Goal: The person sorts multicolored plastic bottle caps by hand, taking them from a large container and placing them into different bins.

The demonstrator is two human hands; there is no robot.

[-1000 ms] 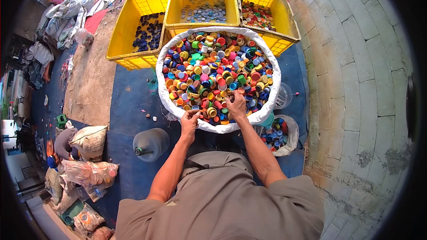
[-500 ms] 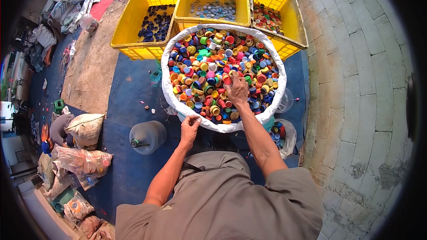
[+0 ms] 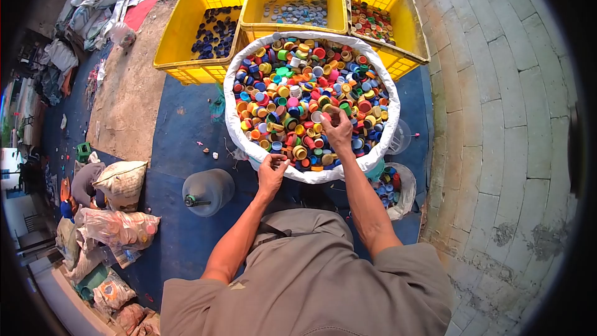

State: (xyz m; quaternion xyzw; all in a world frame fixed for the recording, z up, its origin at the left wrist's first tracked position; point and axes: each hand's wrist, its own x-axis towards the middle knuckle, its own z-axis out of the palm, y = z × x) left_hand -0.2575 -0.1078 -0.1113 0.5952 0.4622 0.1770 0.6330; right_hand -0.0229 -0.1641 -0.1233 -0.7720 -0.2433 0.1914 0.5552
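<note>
A large round sack with a rolled white rim (image 3: 232, 126) is heaped with plastic bottle caps (image 3: 292, 102) in many colours. Over the near right part of the heap, my right hand (image 3: 337, 132) is closed in a pinch, with a red bottle cap (image 3: 326, 117) between thumb and fingers. My left hand (image 3: 271, 174) is at the near edge of the sack, its fingers curled together by the white rim. Whatever those left fingers hold, if anything, is too small to make out.
Behind the sack stand three yellow crates: dark caps in the left crate (image 3: 177, 37), pale caps in the middle crate (image 3: 298, 28), red and mixed caps in the right crate (image 3: 401, 18). A clear jug (image 3: 211, 193) stands left; a small bag of caps (image 3: 404, 190) sits right, near a block wall (image 3: 497, 118).
My right hand has lifted slightly and drawn back from the caps, its fingers closing on a red cap. My left hand has shifted a little right and up along the rim.
</note>
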